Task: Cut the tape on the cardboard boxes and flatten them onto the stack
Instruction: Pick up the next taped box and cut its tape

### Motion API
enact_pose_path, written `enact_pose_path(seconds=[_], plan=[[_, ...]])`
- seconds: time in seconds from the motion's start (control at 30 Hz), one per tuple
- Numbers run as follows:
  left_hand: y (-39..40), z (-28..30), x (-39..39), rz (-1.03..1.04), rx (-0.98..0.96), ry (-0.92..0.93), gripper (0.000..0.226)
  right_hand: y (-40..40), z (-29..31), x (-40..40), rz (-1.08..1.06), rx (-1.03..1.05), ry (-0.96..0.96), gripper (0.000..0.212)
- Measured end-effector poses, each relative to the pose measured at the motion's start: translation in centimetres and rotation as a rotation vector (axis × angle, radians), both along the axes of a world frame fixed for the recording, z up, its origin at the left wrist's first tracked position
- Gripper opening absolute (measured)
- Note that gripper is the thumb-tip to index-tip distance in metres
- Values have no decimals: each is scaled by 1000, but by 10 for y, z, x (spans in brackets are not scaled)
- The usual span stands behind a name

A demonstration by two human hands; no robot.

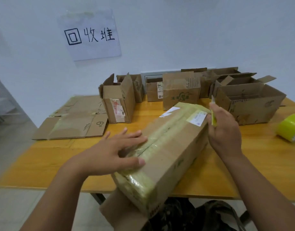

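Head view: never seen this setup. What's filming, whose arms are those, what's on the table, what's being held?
There is no machine here. One wide-angle camera worn on a person's head looks down at their own bare hands. The left hand lies flat, fingers straight, on a long taped cardboard box that overhangs the wooden table. The right hand grips a yellow cutter at the box's far end. Flattened cardboard lies at left, opened boxes stand behind, and a roll of yellow tape sits at right.
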State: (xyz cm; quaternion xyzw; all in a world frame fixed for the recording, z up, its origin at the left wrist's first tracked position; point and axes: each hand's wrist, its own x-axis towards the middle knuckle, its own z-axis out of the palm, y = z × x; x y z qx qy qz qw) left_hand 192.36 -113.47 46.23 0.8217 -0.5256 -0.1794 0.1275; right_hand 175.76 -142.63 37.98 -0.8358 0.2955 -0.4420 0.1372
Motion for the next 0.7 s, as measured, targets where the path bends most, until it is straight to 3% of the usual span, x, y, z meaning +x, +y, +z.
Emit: enact_pose_path(seconds=[0.1, 0.27, 0.4, 0.53, 0.7], plan=[[1, -10, -17, 56, -29, 88, 71, 39, 9, 8, 111, 47, -141, 40], [-9, -31, -57, 278, -157, -275, 75, 133, 5, -20, 364, 254, -225, 35], [-27, -34, -78, 443, -96, -332, 84, 165, -4, -39, 430, 266, -227, 37], [-38, -34, -86, 279, -124, -300, 86, 141, -5, -24, 348, 137, -204, 40], [-51, -34, -62, 94, -235, -254, 52, 77, -4, -21, 328, 131, -250, 38]])
